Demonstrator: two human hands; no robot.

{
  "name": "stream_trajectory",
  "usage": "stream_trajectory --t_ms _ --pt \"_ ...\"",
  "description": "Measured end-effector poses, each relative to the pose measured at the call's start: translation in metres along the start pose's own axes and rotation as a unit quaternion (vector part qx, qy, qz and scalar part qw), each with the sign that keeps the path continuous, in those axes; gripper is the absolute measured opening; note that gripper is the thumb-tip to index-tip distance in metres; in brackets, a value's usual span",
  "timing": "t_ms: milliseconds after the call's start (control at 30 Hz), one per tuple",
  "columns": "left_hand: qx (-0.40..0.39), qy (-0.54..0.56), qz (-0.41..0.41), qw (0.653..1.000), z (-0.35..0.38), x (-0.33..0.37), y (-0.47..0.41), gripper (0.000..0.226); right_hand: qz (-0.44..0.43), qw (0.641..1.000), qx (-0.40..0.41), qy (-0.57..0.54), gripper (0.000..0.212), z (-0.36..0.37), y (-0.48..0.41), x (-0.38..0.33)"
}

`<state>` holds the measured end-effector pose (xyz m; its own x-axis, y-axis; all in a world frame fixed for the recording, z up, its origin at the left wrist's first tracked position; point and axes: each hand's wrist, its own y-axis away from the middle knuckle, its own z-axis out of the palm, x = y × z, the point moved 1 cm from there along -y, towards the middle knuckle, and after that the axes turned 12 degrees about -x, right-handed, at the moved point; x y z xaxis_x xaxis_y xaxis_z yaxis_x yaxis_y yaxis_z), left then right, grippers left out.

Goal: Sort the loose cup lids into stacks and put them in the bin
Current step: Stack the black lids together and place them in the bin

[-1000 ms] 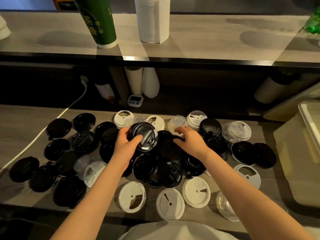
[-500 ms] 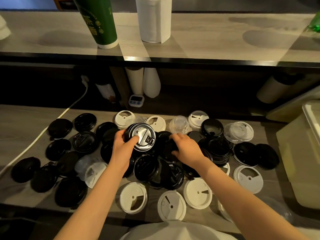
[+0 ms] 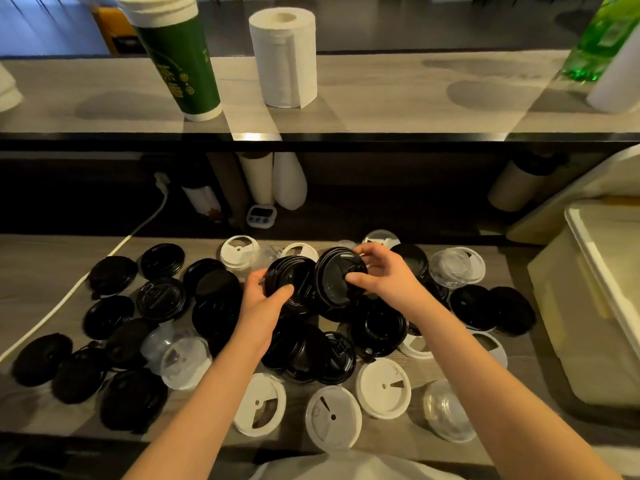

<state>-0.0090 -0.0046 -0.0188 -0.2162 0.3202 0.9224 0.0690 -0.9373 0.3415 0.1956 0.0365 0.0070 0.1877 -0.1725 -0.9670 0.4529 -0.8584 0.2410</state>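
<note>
- The left hand (image 3: pixel 261 303) grasps the first black lid (image 3: pixel 294 282), with the thumb on its face and the fingers around its left rim. It cannot be told whether more lids sit under it.
- The right hand (image 3: pixel 388 277) pinches the second black lid (image 3: pixel 337 277) by its right edge. The lid is tilted, so its face turns toward the left hand.
- Both lids are held above the loose lids (image 3: pixel 162 299) on the counter (image 3: pixel 41 268). The second lies just to the right of the first, and their near rims touch or overlap.
- The coming move probably needs the second lid to go leftward and lie flat on the first, rims aligned.
- The bin (image 3: pixel 561 306) stands well apart at the right, nearer the right hand.
</note>
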Motion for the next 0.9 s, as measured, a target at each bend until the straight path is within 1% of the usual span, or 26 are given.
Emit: stream_trajectory --t_ms 67,133,267,400,533,667,767,900 --pt "-0.021 -0.004 -0.005 1.000 0.014 0.001 0.003 0.044 -0.012 0.999 -0.012 0.031 0.034 0.005 0.004 -0.001" --pt "-0.052 0.009 -0.014 0.999 0.028 0.003 0.010 0.043 -0.017 0.998 -0.001 0.061 0.036 0.006 0.009 0.002" --pt "-0.104 0.048 -0.027 0.993 0.049 0.004 0.023 0.043 -0.006 0.998 0.024 0.063 0.037 -0.004 0.027 0.008" --pt "-0.122 0.089 -0.044 0.988 0.070 -0.001 0.033 0.046 -0.005 0.995 0.046 0.091 0.039 -0.014 0.048 0.013" --pt "-0.129 0.084 -0.048 0.987 0.096 -0.006 0.046 0.045 -0.011 0.986 0.065 0.154 0.041 -0.029 0.074 0.013" --pt "-0.136 0.075 -0.051 0.987 0.125 -0.006 0.056 0.037 -0.040 0.968 0.073 0.239 0.047 -0.046 0.098 0.013" --pt "-0.139 0.050 -0.046 0.988 0.144 -0.009 0.059 0.035 -0.050 0.964 0.087 0.246 0.047 -0.058 0.116 0.013" --pt "-0.190 0.035 -0.053 0.980 0.168 -0.016 0.064 0.032 -0.030 0.942 0.098 0.319 0.052 -0.073 0.133 0.021"
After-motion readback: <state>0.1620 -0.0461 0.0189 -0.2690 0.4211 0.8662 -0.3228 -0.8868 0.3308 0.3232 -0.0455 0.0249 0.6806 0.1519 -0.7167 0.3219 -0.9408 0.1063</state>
